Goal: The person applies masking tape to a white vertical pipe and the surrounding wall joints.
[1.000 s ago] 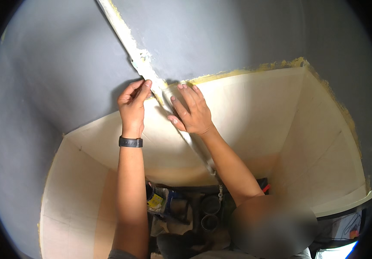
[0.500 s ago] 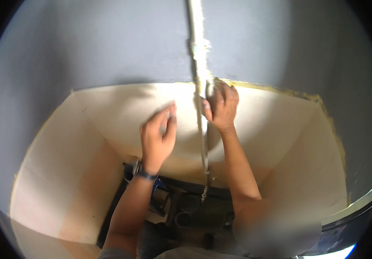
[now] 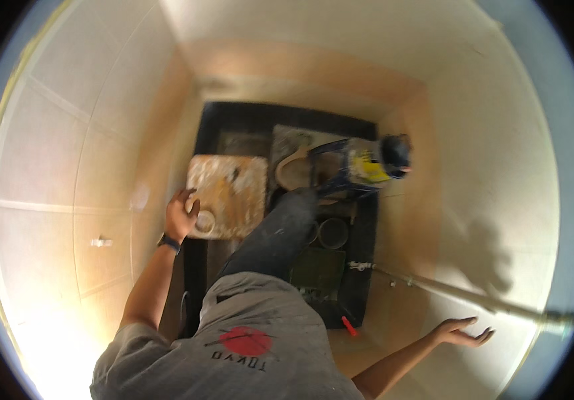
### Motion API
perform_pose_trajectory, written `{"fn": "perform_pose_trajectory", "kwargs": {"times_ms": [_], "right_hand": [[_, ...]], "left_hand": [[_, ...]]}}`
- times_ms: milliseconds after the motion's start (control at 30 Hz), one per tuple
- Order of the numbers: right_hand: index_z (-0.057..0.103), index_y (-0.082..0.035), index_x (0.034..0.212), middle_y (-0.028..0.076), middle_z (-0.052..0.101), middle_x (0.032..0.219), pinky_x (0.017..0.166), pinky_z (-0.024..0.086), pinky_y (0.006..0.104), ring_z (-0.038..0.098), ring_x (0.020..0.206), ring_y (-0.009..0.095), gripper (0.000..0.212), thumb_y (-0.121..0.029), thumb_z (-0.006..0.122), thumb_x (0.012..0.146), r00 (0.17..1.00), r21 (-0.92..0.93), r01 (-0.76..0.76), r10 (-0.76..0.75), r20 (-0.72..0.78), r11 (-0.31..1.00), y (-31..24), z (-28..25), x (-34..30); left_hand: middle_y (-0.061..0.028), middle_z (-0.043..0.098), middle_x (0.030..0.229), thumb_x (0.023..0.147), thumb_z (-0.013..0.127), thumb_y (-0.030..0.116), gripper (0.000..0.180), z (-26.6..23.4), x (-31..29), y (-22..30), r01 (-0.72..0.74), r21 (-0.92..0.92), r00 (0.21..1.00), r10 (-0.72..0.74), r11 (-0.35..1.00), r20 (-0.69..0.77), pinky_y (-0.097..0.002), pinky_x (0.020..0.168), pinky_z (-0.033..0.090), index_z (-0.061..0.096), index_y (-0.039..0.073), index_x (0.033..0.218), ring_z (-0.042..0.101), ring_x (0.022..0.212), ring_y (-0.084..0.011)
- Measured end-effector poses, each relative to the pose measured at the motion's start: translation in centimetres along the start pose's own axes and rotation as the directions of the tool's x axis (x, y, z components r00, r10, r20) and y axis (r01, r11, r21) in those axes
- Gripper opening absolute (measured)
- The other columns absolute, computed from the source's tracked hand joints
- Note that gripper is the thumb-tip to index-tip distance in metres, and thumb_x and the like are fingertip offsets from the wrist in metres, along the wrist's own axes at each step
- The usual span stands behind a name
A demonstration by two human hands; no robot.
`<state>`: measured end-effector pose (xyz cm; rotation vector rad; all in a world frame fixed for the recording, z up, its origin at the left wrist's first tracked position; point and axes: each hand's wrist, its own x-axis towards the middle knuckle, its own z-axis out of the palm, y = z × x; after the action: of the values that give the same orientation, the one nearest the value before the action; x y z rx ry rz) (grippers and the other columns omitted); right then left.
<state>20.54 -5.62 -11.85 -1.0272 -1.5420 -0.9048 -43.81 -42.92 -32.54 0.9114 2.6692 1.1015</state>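
Note:
My left hand is over the left edge of a square board smeared with white and orange stains. Its fingers are slightly curled and apart, with nothing visible in them. Just beside the thumb, a small round tub sits on the board's near left corner. At the lower right, my right hand is held out, palm up, fingers spread and holding nothing. A pale pipe runs along the right wall just above that hand, not touching it.
A dark blue stand bears a container with a yellow label. Below lie a pan-like round thing, a dark round bowl and a red object. Tiled walls close in around me; a small fitting juts from the left one.
The view has swung down from the upper wall and pipe to the floor area. My right hand has left the pipe's side; my left hand is now by the stained board.

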Motion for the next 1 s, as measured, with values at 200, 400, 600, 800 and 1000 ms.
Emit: {"fn": "perform_pose_trajectory", "kwargs": {"times_ms": [200,400,600,800,1000], "right_hand": [[0.049,0.008,0.144,0.023,0.057,0.146,0.114,0.046,0.0527,0.058,0.134,0.040,0.045,-0.017,0.064,0.110,0.962,0.186,-0.030,-0.021,0.271,0.982,-9.0,4.2,-4.8],[0.059,0.005,0.136,0.021,0.066,0.135,0.113,0.048,0.0485,0.063,0.128,0.036,0.033,-0.014,0.063,0.110,0.927,0.297,-0.168,0.048,0.372,0.940,-13.7,7.6,-1.6],[0.067,0.003,0.129,0.018,0.069,0.131,0.109,0.050,0.0450,0.066,0.120,0.033,0.028,-0.018,0.062,0.111,0.728,0.384,-0.571,0.230,0.646,0.726,-22.2,3.1,-3.1],[0.070,-0.003,0.131,0.015,0.071,0.132,0.119,0.040,0.0566,0.066,0.125,0.036,0.044,-0.019,0.081,0.091,0.656,0.677,-0.585,-0.229,0.719,0.447,-31.4,-1.8,3.3],[0.072,-0.004,0.127,0.016,0.068,0.137,0.120,0.037,0.0550,0.062,0.129,0.037,0.045,-0.015,0.083,0.085,0.751,0.663,-0.546,-0.050,0.658,0.512,-29.0,-4.8,9.3]], "left_hand": [[-0.0174,0.063,0.127,0.071,0.070,-0.004,0.057,2.1,-8.3,-2.9,0.066,0.310,0.994,-0.091,0.948,0.066,-0.0510,0.102,0.047,0.067,0.008,0.126,0.058,0.122,-0.0431],[-0.0107,0.064,0.138,0.079,0.077,0.009,0.047,6.3,-12.9,-9.7,0.018,0.538,0.969,-0.147,0.842,0.199,-0.0596,0.109,0.034,0.069,0.009,0.126,0.053,0.134,-0.0353],[-0.0090,0.073,0.112,0.090,0.075,0.005,0.021,4.2,-6.1,-0.6,-0.093,0.205,0.988,0.066,0.974,0.138,-0.0521,0.109,0.041,0.074,0.005,0.111,0.065,0.119,-0.0279],[-0.0110,0.075,0.098,0.090,0.083,0.004,0.020,-0.2,0.5,21.2,-0.242,-0.592,0.906,0.397,0.768,0.145,-0.0338,0.082,0.056,0.073,0.001,0.107,0.071,0.091,-0.0213],[-0.0107,0.074,0.094,0.085,0.085,0.005,0.020,-1.2,-1.3,35.3,-0.665,-0.659,0.486,0.874,0.353,-0.023,-0.0396,0.081,0.052,0.075,0.005,0.102,0.069,0.085,-0.0301]]}}
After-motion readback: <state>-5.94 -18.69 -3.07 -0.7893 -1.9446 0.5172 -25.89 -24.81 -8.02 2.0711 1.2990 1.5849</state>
